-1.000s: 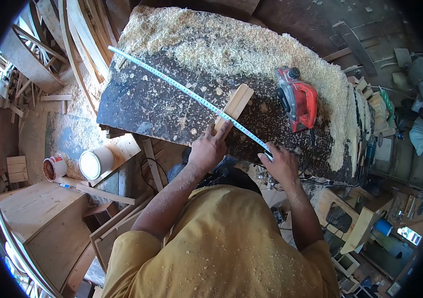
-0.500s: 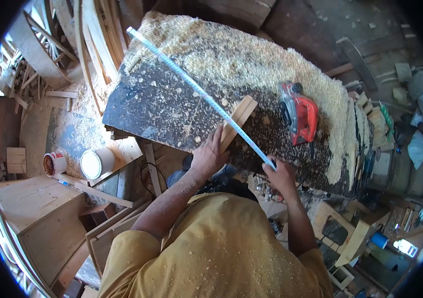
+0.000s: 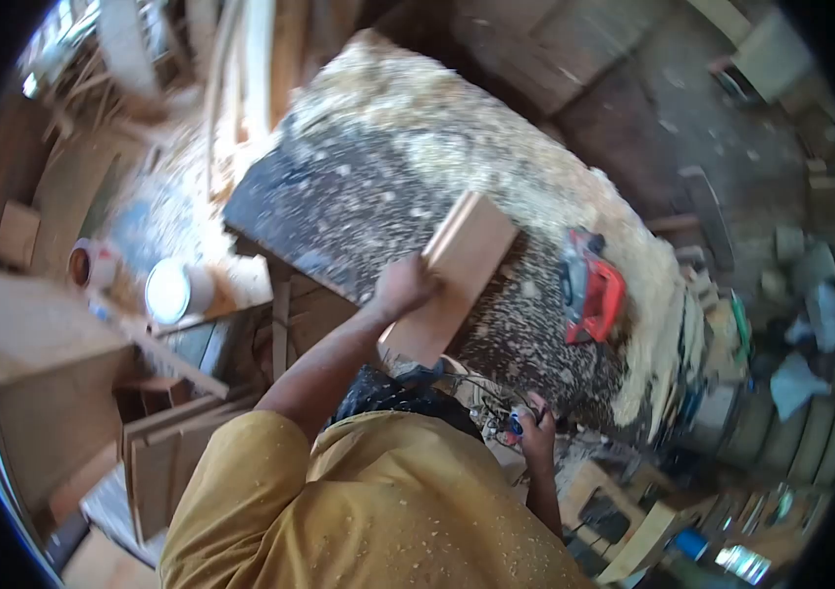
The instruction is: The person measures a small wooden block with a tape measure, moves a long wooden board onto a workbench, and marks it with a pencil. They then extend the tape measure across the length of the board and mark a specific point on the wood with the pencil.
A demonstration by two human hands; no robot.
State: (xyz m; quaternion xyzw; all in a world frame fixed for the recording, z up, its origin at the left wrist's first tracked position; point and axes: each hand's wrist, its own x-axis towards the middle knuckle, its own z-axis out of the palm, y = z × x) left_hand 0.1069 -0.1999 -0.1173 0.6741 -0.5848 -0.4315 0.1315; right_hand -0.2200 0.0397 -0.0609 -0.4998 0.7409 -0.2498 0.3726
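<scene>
My left hand [image 3: 406, 287] is closed on the left edge of a pale wooden board [image 3: 465, 270], whose wide face shows. The board lies slantwise on the dark, shaving-strewn bench top [image 3: 329, 196], its lower end close to my body. My right hand [image 3: 537, 432], off the bench's near edge, is closed around a small tape measure [image 3: 516, 422] with a blue part showing; no long blade is out. A red electric planer [image 3: 594, 293] rests on the bench to the right of the board.
Wood shavings [image 3: 417, 108] are heaped along the bench's far and right sides. At the left stand a white bucket [image 3: 178, 291] and a smaller open tub [image 3: 94, 265]. Long planks [image 3: 259, 69] lean at the back left. A wooden cabinet [image 3: 35, 334] is at lower left.
The long tape blade that lay across the board and bench has gone back in. The board has turned from its narrow edge to show its wide face. My right hand has drawn lower; the view has shifted.
</scene>
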